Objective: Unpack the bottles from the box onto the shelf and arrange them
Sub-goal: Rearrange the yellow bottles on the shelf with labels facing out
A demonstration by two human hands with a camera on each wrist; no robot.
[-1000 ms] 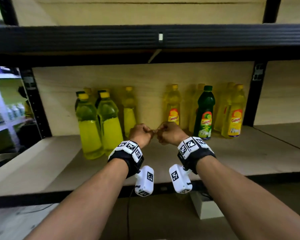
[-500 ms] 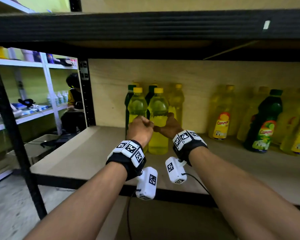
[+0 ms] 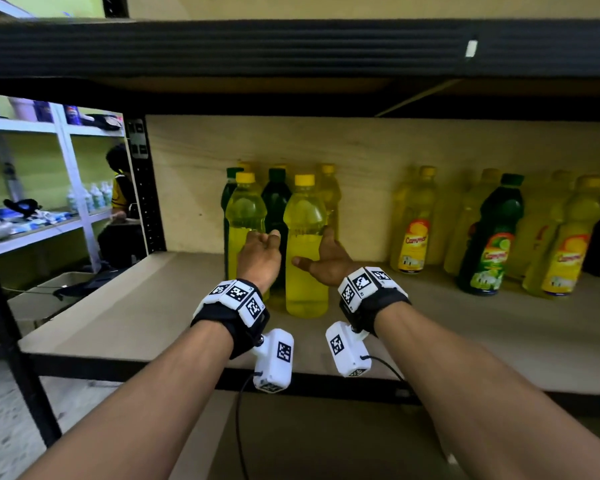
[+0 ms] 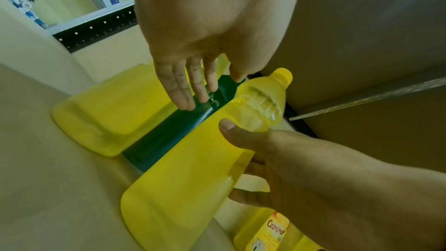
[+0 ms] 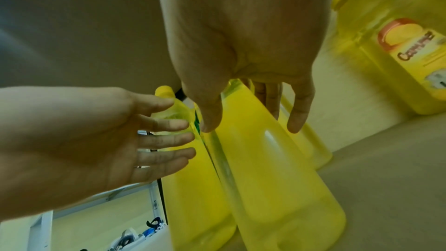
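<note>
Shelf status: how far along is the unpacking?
Done: two clusters of bottles stand on the shelf. In hand: nothing gripped; left hand and right hand are open beside the front yellow bottle. Left: no box is visible, so I can't tell what remains.

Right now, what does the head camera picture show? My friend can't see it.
Two open hands, the left hand and the right hand, reach toward two unlabelled yellow bottles standing at the front of a wooden shelf. Green and yellow bottles stand behind them, and more labelled bottles line the back wall to the right.
</note>
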